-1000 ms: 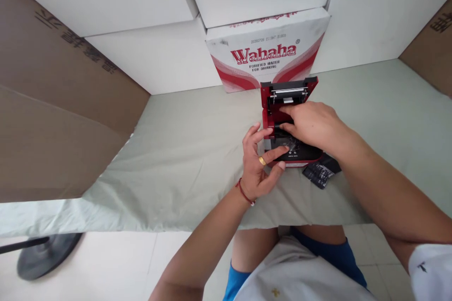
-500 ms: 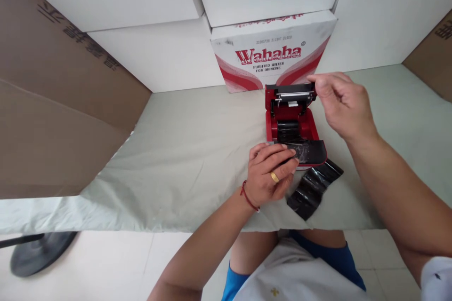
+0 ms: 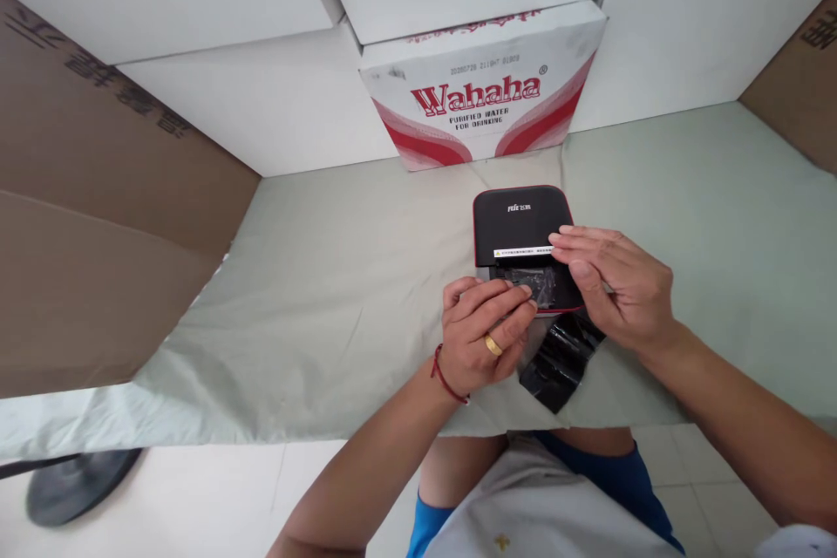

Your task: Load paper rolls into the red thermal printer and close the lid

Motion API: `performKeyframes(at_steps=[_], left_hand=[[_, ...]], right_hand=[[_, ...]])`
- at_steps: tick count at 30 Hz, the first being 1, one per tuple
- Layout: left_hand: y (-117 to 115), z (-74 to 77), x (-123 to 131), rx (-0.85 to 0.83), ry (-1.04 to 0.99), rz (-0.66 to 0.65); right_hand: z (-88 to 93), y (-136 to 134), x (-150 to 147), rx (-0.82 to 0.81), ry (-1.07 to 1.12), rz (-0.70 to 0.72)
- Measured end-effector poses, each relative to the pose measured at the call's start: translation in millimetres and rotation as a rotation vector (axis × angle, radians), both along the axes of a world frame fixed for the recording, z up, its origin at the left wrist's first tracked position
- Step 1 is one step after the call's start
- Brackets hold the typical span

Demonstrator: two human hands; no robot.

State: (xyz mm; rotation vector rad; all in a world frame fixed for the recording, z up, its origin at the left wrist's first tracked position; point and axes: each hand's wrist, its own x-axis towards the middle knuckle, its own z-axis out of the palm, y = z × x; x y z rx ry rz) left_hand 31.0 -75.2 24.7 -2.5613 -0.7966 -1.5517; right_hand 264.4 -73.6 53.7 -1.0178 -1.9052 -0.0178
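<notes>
A compact label printer [image 3: 529,227] with a black top and red trim lies on the cloth-covered table, its lid down. My left hand [image 3: 487,331], with a gold ring and a red cord bracelet, grips the printer's front left edge, fingers over the front panel. Glossy clear film [image 3: 537,283] shows on that panel beside the fingertips. My right hand [image 3: 615,283] rests on the lid's right side, fingers stretched out flat and the thumb by the front right edge. A crinkled strip of glossy black film [image 3: 562,366] lies in front of the printer, partly under it.
A Wahaha water carton [image 3: 484,96] stands behind the printer against stacked white boxes [image 3: 241,113]. Brown cardboard boxes flank the table, a large one [image 3: 98,218] at left and another [image 3: 798,87] at right. The table's front edge is close to my body.
The printer's lid, raised earlier with my right hand at its upper corner, has come down shut. My right hand moved down onto it. My left hand stays on the front.
</notes>
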Motion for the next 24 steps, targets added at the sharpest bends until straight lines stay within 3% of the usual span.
performKeyframes(at_steps=[8,13,16,21,24], left_hand=[[2.9,-1.8,4.5,0.014,-0.011,0.006],[3.5,-2.9,1.7,-0.012,-0.007,-0.019],[2.6,-7.2,-2.0,-0.079,-0.130,-0.039],[15.0,-20.7,-7.6,-0.438,-0.549,0.019],[30.5,-27.6,-9.4,-0.764,-0.679,-0.073]], right_hand=[[12.0,-6.4,-4.5,-0.084,-0.095,-0.076],[-2.8,-8.2,-8.5,-0.093,-0.069,-0.086],[-7.8,-12.6,-7.6,-0.063,-0.106,-0.024],[-2.7,-20.0,-0.8,-0.039,-0.123,0.082],[-0.3,-20.6,1.3,-0.016,-0.068,0.133]])
